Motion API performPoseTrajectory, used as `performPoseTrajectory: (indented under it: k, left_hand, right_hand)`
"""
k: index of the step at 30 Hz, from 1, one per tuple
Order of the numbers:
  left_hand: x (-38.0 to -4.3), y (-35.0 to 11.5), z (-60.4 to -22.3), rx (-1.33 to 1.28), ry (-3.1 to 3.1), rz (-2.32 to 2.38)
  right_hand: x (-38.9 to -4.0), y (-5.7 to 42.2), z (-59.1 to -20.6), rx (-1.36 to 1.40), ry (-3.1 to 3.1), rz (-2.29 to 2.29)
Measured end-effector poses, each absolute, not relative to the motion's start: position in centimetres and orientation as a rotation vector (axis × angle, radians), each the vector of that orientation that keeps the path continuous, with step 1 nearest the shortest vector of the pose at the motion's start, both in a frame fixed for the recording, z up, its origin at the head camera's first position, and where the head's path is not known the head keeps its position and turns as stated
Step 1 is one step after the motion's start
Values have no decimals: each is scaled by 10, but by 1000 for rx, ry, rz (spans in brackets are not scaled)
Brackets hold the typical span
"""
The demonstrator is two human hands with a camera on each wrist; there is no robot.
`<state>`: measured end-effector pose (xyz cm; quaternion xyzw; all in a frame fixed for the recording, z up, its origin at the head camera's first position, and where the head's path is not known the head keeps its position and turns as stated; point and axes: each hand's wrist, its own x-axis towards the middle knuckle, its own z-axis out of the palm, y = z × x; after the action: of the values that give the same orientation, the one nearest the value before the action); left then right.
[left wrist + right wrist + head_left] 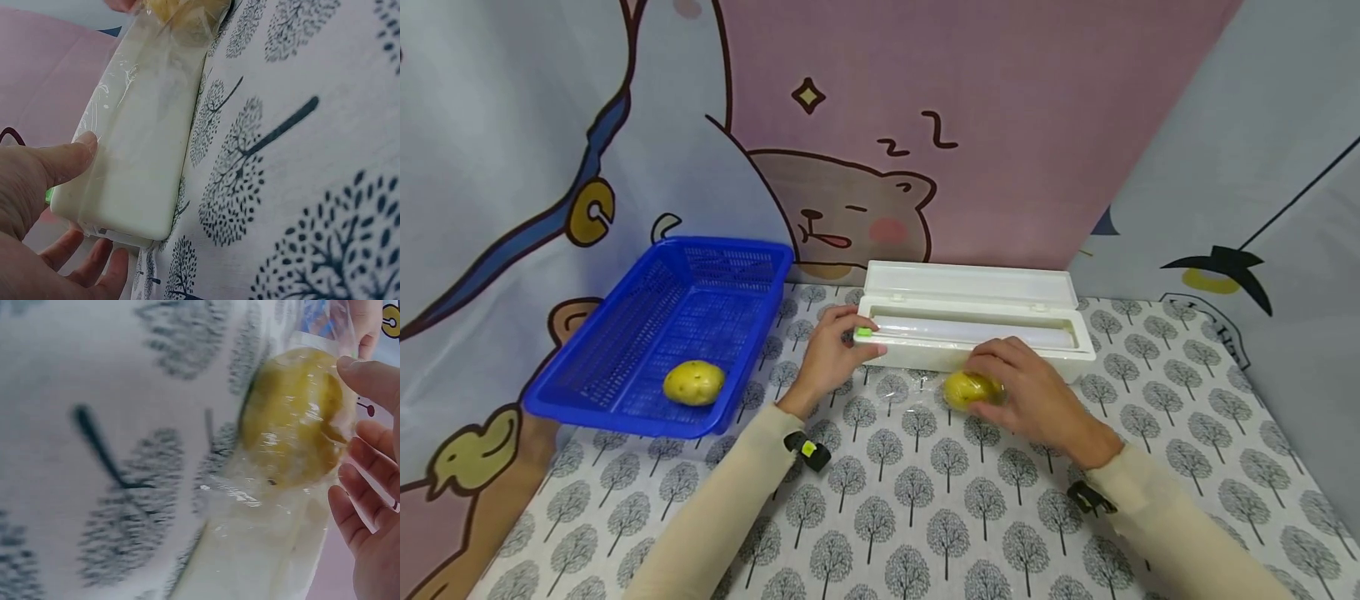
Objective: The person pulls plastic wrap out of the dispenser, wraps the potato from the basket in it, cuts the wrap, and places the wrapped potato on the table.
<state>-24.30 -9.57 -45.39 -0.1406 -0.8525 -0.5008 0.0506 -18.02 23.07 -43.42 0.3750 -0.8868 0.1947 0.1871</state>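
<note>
A white cling film dispenser box (992, 354) stands on the table with its lid raised and a roll of film (977, 330) inside. My left hand (833, 354) holds its left end, thumb (75, 156) on the front edge and fingers around the end. In front of the box, my right hand (1026, 396) grips a yellow potato (964, 389) with thumb and fingertips. Clear cling film (240, 494) covers the potato and stretches over the box front in the wrist views. A green slider (864, 332) sits by the left fingers.
To the left stands a blue plastic basket (647, 423) with another potato (694, 383) in it. A tree-print cloth (917, 500) covers the table. Behind it hangs a cartoon-print curtain (1000, 125), close to the box's raised lid.
</note>
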Motion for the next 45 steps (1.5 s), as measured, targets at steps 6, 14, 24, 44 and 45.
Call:
performPoseTrajectory:
  k: [6, 14, 24, 44, 45]
  left_hand:
    - [-244, -95, -454, -439, -2592, -1498]
    - [-242, -96, -453, -455, -2575, -1492]
    - [-241, -97, -454, -441, -2589, -1494]
    - [-244, -97, -454, -438, -2589, -1479]
    - [-244, -97, -454, -438, -2589, -1479]
  right_hand:
    - [-186, 223, -428, 1084, -2508, 557]
    - [-187, 214, -427, 1157, -2526, 547]
    - [-182, 216, -428, 1216, -2500, 586]
    - [-173, 219, -433, 1331, -2539, 671]
    - [-173, 219, -433, 1317, -2567, 681]
